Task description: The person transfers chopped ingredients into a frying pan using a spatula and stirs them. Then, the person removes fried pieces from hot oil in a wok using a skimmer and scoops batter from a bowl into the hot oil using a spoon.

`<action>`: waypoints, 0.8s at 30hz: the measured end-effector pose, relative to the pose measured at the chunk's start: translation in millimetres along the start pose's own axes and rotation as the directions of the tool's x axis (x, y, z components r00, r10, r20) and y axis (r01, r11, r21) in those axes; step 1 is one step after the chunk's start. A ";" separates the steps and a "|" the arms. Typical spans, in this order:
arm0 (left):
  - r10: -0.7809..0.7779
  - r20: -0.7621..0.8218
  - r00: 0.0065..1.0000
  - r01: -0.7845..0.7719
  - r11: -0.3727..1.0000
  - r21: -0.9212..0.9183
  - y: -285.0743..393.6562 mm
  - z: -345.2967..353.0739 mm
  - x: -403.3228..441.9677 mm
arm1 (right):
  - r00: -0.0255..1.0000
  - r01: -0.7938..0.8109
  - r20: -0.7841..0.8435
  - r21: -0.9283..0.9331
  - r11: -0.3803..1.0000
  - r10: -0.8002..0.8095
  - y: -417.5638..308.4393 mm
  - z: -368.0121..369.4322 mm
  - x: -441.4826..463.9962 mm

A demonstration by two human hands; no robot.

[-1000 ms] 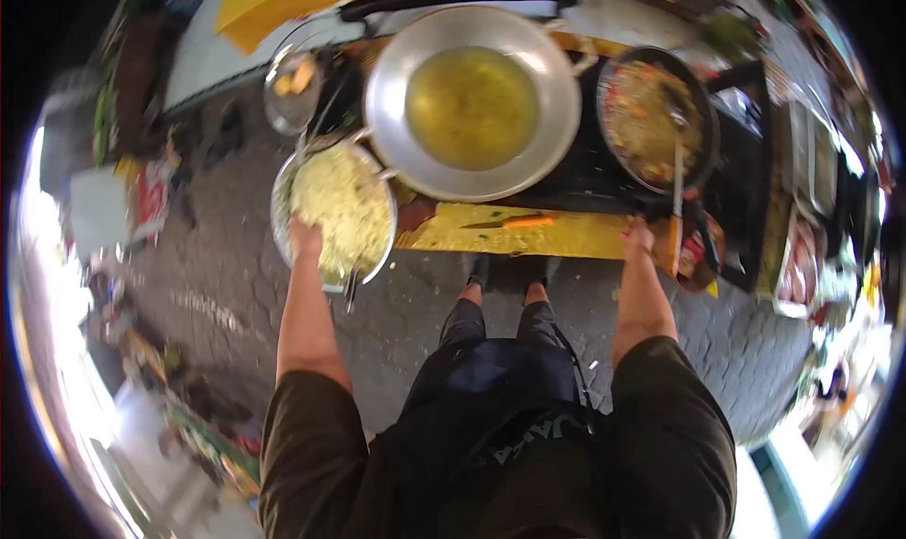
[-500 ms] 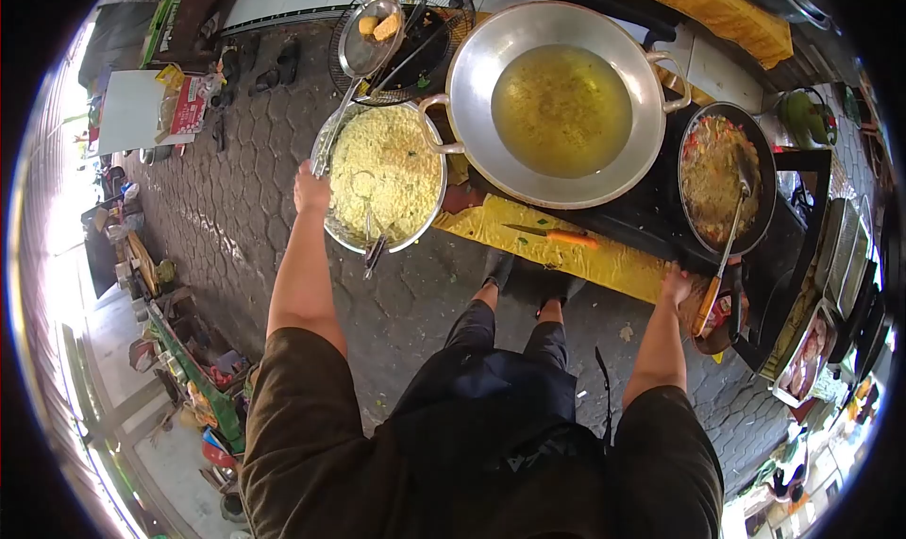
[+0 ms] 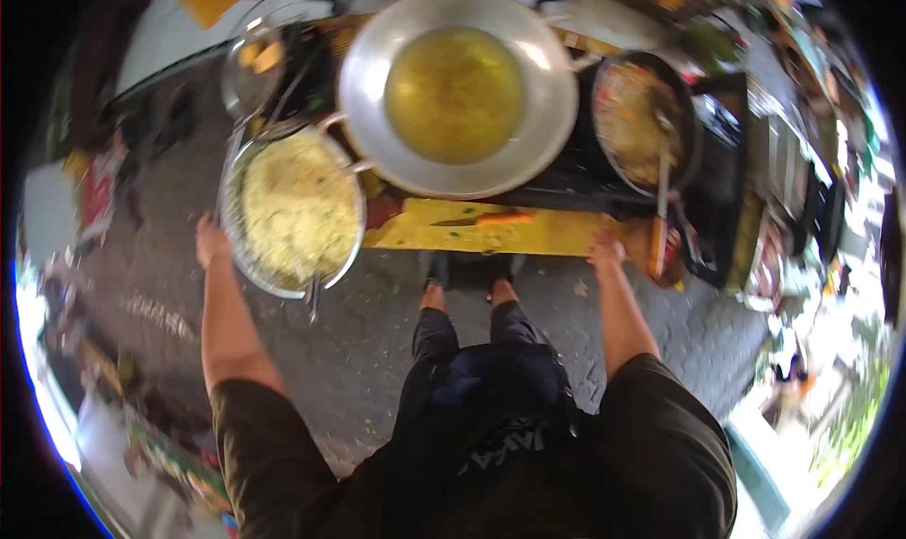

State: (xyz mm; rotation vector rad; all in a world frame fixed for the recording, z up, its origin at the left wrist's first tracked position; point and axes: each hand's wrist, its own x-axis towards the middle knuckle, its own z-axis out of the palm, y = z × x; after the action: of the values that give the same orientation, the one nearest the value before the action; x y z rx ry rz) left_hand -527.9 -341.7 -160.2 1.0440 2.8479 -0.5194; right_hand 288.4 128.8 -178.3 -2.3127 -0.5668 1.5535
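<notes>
– While a wide metal wok [image 3: 363,114] of yellow liquid [image 3: 456,95] sits at upper centre, where are the hands of the person in the dark shirt [image 3: 274,435]?

– Well apart, both arms stretched forward. The left hand [image 3: 214,242] is at the outer left side of a metal basin [image 3: 361,213] heaped with pale yellow food [image 3: 300,204], by the end of the long handle [image 3: 229,166] of a strainer [image 3: 243,91].

– Gripping it?

– Blur hides the fingers; I cannot tell whether they close on it. The strainer's bowl lies beyond the basin, with golden pieces [image 3: 268,58] in it.

– And the right hand [image 3: 607,246]?

– It is at the right end of a yellow-covered ledge [image 3: 401,229]. Whether it rests on the edge or curls around it, I cannot tell.

– What lies between the two?

– A knife [image 3: 505,220] on the ledge, its orange handle pointing right. The basin stands just beside the wok's left side, a utensil [image 3: 313,298] projecting over its near rim.

– And over at right?

– A dark pan [image 3: 694,147] of mixed food, with a ladle [image 3: 664,171] in it, its orange grip reaching past the near rim, near the right hand. Grey paving [image 3: 377,322] spreads underfoot.
</notes>
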 end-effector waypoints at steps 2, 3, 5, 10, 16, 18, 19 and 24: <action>-0.050 0.030 0.998 0.044 0.984 0.175 -8.4 22.4 3.6 | 0.447 0.686 0.367 -0.726 0.050 -0.816 -17.0 8.6 -98.0; -0.203 0.057 0.978 0.204 0.979 -0.023 31.2 -31.0 -7.9 | 0.453 0.661 0.335 -0.748 0.060 -0.826 -38.3 6.4 -139.3; -0.333 0.082 0.939 0.343 0.912 -0.226 117.0 -147.9 -30.4 | 0.351 0.464 0.270 -0.882 -0.084 -0.896 -70.2 2.4 -195.3; -0.343 -0.188 0.920 0.277 0.911 -0.307 151.1 -189.0 -61.0 | 0.492 0.215 -0.053 -0.960 0.180 -0.869 -91.2 -19.2 -151.2; -0.101 -0.332 0.938 -0.011 0.948 -0.317 183.6 -219.9 -158.2 | 0.762 0.267 0.019 -0.920 0.288 -0.647 -122.0 -19.7 -154.2; -0.086 -0.229 0.970 -0.004 0.931 -0.366 187.9 -219.4 -195.3 | 0.763 0.275 0.011 -0.910 0.309 -0.646 -137.1 -27.8 -181.9; -0.059 -0.201 0.978 -0.019 0.931 -0.366 190.0 -217.0 -213.0 | 0.773 0.288 0.052 -0.917 0.277 -0.632 -144.3 -34.9 -191.3; 0.049 -0.048 0.998 -0.064 0.914 -0.400 199.9 -201.0 -281.4 | 0.806 0.340 0.186 -0.922 0.183 -0.562 -185.7 -79.5 -268.9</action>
State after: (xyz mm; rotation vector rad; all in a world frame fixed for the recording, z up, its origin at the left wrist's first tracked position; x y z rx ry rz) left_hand -173.3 -305.5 19.8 1.0564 2.7679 0.0950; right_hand 242.1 161.2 153.2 -2.4355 -2.3907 0.6252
